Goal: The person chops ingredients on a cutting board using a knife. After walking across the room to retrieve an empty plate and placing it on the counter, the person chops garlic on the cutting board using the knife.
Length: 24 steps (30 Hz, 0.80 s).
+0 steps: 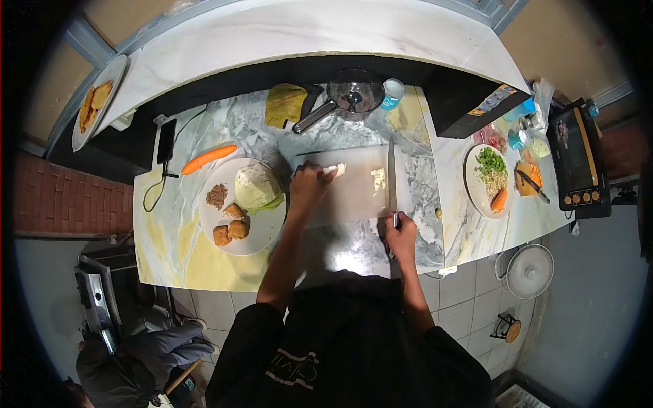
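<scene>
On the white cutting board [354,200], my left hand [311,183] has its fingers closed around a small pale white food piece [338,168], which looks like garlic. Its inner part is hidden by the fingers. My right hand [401,232] grips the handle of a long kitchen knife [392,173]. The blade points away from me along the board's right side. Just left of the blade lies a small heap of chopped pale pieces [378,179], apart from my left hand.
Left of the board, a plate [255,246] bears cabbage, browned cubes and shredded brown food, near a carrot [209,158]. Behind stand a strainer [355,95] and can [392,94]. To the right are a vegetable plate [473,194] and toaster oven [581,160]. A person [129,367] sits lower left.
</scene>
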Available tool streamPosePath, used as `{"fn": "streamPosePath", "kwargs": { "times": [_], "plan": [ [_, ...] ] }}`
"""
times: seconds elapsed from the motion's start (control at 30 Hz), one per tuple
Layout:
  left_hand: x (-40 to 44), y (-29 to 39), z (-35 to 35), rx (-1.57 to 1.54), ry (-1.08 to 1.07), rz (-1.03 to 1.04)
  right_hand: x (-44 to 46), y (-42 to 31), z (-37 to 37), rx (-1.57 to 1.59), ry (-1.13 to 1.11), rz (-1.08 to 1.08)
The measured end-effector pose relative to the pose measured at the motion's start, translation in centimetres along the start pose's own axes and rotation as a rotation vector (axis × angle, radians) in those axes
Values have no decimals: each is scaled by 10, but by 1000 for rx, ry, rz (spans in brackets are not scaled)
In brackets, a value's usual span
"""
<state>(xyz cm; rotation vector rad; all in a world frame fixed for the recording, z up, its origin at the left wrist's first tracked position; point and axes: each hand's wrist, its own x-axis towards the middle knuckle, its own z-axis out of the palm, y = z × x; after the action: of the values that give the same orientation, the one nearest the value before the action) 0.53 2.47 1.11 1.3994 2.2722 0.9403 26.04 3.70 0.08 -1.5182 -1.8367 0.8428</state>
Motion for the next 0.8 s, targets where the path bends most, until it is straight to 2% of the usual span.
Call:
{"fn": "streamPosePath", "kwargs": {
  "times": [0.17, 0.27, 0.33, 0.37, 0.43, 0.57, 0.63, 0.67, 0.7, 0.77, 0.8],
  "plan": [
    [11, -10, 4, 101, 23, 70, 0, -1, -6, -38, 28, 15],
    [14, -11, 2, -39, 85, 102, -1, -7, -8, 3, 17, 55],
    [14, -2, -9, -82, -63, -8, -1, -9, -8, -35, 12, 76],
    [15, -6, -6, -83, -59, -10, 0, -9, -8, -35, 10, 72],
    [15, -9, -1, 15, 129, 200, 2, -8, -10, -82, -74, 126],
    [13, 8, -4, 75, 234, 161, 2, -1, -5, -46, -20, 53],
    [11, 17, 2, -91, 138, 208, 3, -10, -9, -107, -51, 37],
    [10, 20, 4, -215, -50, 246, 2, -11, -8, -108, -52, 34],
    [8, 27, 8, -217, -47, 247, 2, -12, -9, -98, -48, 16],
    [1, 45, 17, -221, -166, 418, 4, -13, -10, -93, -40, -4],
    [-1, 50, 24, -227, -163, 420, 4, -12, -10, -124, -60, 18]
  ]
}}
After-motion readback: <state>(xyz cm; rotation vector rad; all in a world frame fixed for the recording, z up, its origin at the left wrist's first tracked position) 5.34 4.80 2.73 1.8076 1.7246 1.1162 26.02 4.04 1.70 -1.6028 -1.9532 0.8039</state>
